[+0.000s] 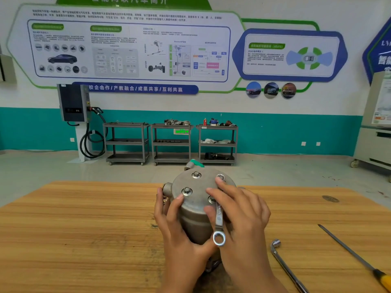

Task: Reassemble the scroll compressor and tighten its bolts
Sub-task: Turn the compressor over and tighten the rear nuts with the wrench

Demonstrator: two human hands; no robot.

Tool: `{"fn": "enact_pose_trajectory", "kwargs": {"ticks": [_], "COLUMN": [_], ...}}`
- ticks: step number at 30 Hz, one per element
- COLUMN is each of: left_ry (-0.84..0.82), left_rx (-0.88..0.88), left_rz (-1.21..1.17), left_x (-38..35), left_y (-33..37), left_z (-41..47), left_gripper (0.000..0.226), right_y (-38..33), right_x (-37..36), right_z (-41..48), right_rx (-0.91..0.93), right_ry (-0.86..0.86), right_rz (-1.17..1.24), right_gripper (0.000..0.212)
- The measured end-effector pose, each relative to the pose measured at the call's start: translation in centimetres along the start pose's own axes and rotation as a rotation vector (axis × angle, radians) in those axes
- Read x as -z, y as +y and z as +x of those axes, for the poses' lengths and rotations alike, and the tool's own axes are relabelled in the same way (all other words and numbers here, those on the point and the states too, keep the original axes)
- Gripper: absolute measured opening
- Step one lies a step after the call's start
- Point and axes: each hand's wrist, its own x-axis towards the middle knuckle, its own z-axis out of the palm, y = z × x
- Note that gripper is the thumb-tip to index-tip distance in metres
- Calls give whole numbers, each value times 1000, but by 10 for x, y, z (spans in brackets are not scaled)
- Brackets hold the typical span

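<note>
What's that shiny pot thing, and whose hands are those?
The camera sits on a person's head, so you are looking down at that person's own two hands. The shiny thing is a scroll compressor, a machine part standing on a wooden table. Four bolts sit on its top. The left hand holds it steady. The right hand holds a wrench against the nearest bolt. An L-shaped socket wrench and a yellow-handled screwdriver lie on the table to the right.

Four bolts (187, 190), three carts (126, 142)
</note>
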Motion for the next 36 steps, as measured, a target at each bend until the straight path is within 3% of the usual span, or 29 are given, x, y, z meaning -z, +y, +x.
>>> {"fn": "enact_pose_trajectory", "kwargs": {"ticks": [4,7,17,20,24,29,36], "left_ry": [1,-17,-30,-51,-51,-59,-63], "left_rx": [-16,-16,0,16,9,41,39], "left_rz": [-18,-43,-49,-11,-7,14,13], "left_x": [0,0,2,4,5,5,5], "left_y": [-5,-7,2,3,5,7,4], "left_z": [-1,-1,0,-1,1,0,0], "left_gripper": [89,87,83,88,78,82,84], "right_y": [7,8,-4,-13,-11,19,43], "right_x": [-1,0,4,7,12,19,-6], "right_z": [7,14,20,31,62,113,124], "right_rx": [160,278,418,193,-189,-335,-634], "right_ry": [65,28,19,-3,-6,21,-242], "right_rz": [-50,-25,88,326,733,754,947], "right_gripper": [17,20,22,19,9,23,24]}}
